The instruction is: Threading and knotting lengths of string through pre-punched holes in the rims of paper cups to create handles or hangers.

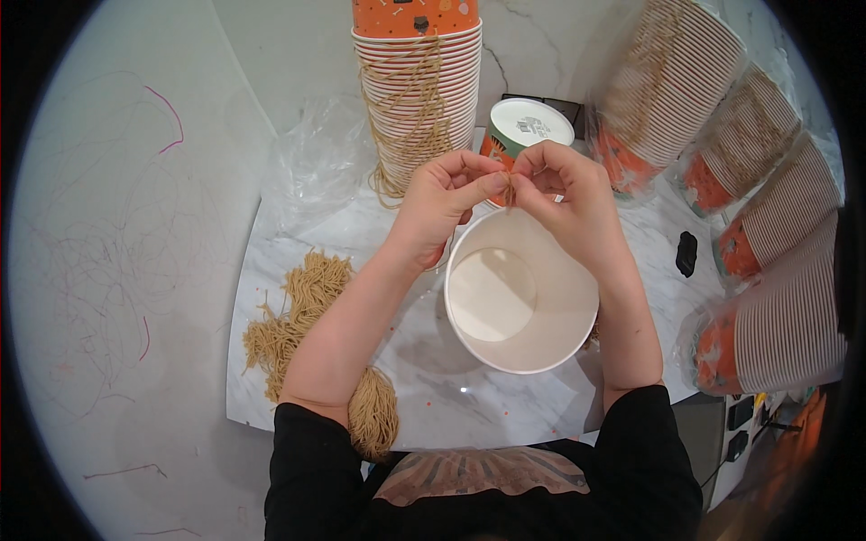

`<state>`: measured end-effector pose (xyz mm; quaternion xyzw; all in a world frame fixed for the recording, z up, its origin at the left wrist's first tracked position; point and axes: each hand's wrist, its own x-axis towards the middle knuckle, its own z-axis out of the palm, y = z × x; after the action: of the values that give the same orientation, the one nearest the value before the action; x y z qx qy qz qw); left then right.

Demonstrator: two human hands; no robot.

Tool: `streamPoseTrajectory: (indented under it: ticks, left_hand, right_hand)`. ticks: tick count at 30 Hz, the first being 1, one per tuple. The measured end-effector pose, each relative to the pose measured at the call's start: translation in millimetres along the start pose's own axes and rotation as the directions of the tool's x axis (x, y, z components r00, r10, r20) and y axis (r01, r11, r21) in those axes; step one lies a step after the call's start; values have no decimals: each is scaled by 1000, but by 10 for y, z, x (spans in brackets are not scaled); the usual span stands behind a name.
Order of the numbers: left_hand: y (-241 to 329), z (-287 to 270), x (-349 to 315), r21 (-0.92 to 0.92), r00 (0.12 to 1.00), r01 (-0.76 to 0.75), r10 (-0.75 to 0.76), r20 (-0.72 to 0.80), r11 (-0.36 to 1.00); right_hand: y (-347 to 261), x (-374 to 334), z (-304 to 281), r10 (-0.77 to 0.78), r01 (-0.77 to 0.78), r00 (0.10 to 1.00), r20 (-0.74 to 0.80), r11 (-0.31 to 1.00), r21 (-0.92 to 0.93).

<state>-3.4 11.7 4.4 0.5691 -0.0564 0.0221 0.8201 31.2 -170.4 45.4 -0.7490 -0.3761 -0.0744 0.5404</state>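
Note:
Over the far rim of a large white paper bucket (564, 270), my hands meet at a short piece of tan string (510, 194). My left hand (449, 194) pinches it between thumb and forefinger. From the other side, my right hand (566, 189) pinches the same string. The bucket stands upright with its open mouth toward me, and nothing shows inside. How the string joins the bucket is hidden by my fingers. Beside my left forearm lie a loose heap of tan string (311, 288) and a rounded bundle of string (373, 417).
A tall stack of nested orange buckets (419, 90), draped with strings, rises behind my left hand. Beyond my hands stands a tub with a white lid (530, 122). Plastic-wrapped bucket stacks (672, 81) line the right, near a small black object (686, 254). Clear plastic (320, 167) lies back left.

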Motion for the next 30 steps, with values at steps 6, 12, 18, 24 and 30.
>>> streamPoseTrajectory:
  ticks: [6, 12, 18, 24, 30]
  left_hand:
    - [36, 112, -54, 24, 996, -65, 67, -60, 998]
    - [22, 125, -58, 107, 973, -182, 195, -126, 977]
    - [63, 131, -98, 146, 963, -208, 229, -140, 967]
    - [133, 132, -122, 165, 975, -159, 181, -130, 973]
    - [70, 63, -73, 87, 982, -171, 177, -69, 981]
  right_hand:
    - [14, -10, 11, -45, 43, 998, -34, 998, -47]
    - [-48, -3, 18, -146, 141, 989, -25, 980, -142]
    - [71, 36, -29, 70, -77, 996, 59, 987, 142]
    - [135, 66, -62, 120, -140, 987, 106, 966, 217]
    - [139, 71, -77, 271, -311, 948, 169, 902, 298]
